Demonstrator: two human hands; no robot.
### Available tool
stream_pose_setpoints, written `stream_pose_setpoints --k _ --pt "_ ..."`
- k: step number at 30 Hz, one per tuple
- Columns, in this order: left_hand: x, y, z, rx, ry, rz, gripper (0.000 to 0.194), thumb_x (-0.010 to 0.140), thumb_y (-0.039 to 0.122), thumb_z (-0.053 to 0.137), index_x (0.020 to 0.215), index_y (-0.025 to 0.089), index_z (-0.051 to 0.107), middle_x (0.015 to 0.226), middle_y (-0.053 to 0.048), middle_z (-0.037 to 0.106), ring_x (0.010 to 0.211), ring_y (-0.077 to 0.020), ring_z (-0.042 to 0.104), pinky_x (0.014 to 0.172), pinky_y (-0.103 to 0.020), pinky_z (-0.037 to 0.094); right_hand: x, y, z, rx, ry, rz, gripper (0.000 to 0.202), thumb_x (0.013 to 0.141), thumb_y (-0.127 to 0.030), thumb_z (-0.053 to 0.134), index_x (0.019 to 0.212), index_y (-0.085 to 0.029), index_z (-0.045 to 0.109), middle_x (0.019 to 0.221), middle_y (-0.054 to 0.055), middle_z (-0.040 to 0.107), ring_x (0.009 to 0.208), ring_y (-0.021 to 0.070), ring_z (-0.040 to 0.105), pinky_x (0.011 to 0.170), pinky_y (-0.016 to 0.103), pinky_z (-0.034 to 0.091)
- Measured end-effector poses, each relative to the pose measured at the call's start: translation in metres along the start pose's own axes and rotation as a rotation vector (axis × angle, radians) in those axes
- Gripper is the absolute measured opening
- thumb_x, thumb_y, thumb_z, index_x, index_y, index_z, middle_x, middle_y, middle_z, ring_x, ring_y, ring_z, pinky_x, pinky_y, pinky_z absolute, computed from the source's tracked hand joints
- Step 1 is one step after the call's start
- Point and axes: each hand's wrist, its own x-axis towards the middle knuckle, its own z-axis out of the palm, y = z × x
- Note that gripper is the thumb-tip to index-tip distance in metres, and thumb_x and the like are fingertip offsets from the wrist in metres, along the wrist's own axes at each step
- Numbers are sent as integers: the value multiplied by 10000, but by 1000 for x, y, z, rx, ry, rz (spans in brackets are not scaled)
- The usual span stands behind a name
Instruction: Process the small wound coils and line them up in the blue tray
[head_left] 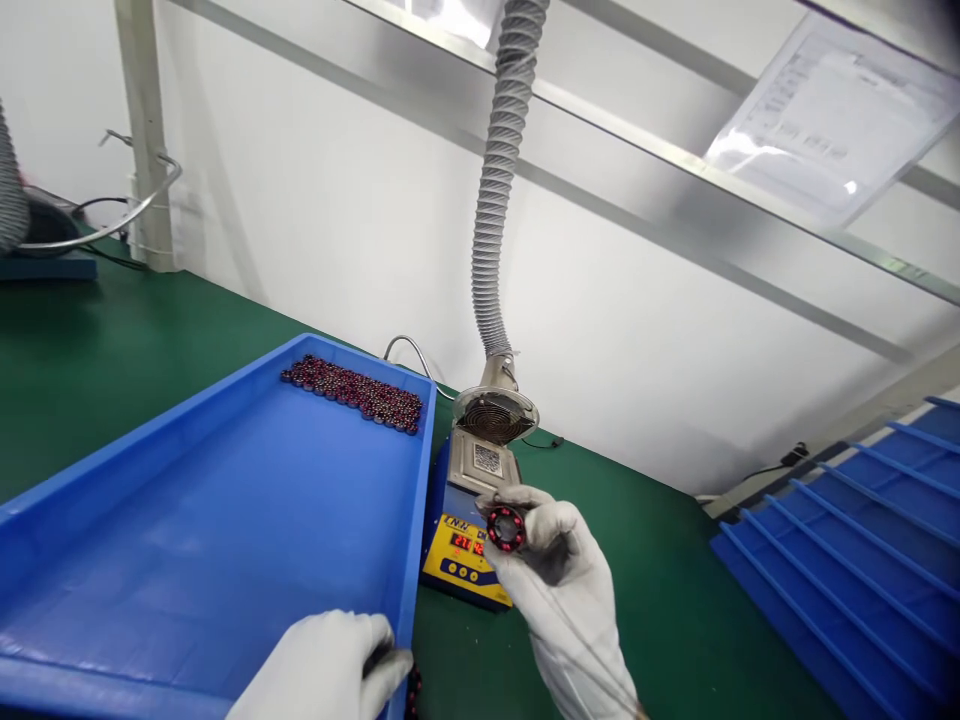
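Note:
My right hand [562,590], in a white glove, pinches a small dark coil-wound ring [506,528] with pink-red windings. It is held up in front of the solder pot [469,560], a blue unit with a yellow panel and a lit red display. My left hand [330,665], also gloved, is closed at the right rim of the blue tray [424,500]. Just below its thumb, a dark-and-red piece [412,690] shows in part; whether the fingers grip it is hidden. Many similar small rings [352,392] lie packed in rows at the tray's far end.
A round extraction hood [496,412] on a grey flexible hose [499,180] hangs over the pot's metal top. Ribbed blue trays [847,560] stand at the right. A metal shelf rail [637,140] crosses above, with a plastic-sleeved sheet [832,120]. Green matting [637,510] covers the bench.

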Motion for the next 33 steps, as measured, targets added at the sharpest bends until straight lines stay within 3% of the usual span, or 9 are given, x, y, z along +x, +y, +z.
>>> stream_pose_setpoints --k 7,15,19,24,29,33 --pt "-3 0 -1 -11 80 31 293 872 360 406 707 237 614 682 -22 697 674 -236 668 564 -292 385 -15 -14 25 -41 -84 -57 290 674 -6 617 667 -225 428 889 -39 629 831 102 626 698 191 478" --pt "-10 7 -17 -62 79 14 281 841 367 447 700 243 655 680 -28 716 690 -248 680 539 -283 383 -16 -16 49 10 -144 -14 287 704 -16 622 688 -227 427 933 -18 624 901 124 629 734 217 498" --pt "-12 8 -21 -88 63 -6 270 830 359 456 691 242 656 622 -16 699 609 -217 664 478 -261 354 -15 -15 56 -12 -163 -87 284 695 3 609 699 -230 446 930 -11 630 888 124 635 715 210 506" --pt "-8 6 -17 -85 40 16 278 826 363 442 740 238 675 753 -62 729 743 -287 681 603 -325 445 -13 -14 63 -119 -175 -165 277 701 11 592 705 -229 454 919 -9 617 877 103 625 719 183 503" --pt "-6 6 -16 -74 13 8 290 830 368 435 744 227 672 748 -72 724 742 -281 679 625 -328 463 -11 -4 62 -189 -204 -291 291 710 21 595 762 -240 478 951 -3 601 918 109 613 753 201 511" --pt "-4 3 -15 -74 -1 35 294 845 378 423 767 236 669 753 -52 718 733 -237 672 627 -290 454 -13 3 55 -335 -224 -520 347 716 45 565 903 -246 540 1015 33 579 954 156 604 796 283 518"
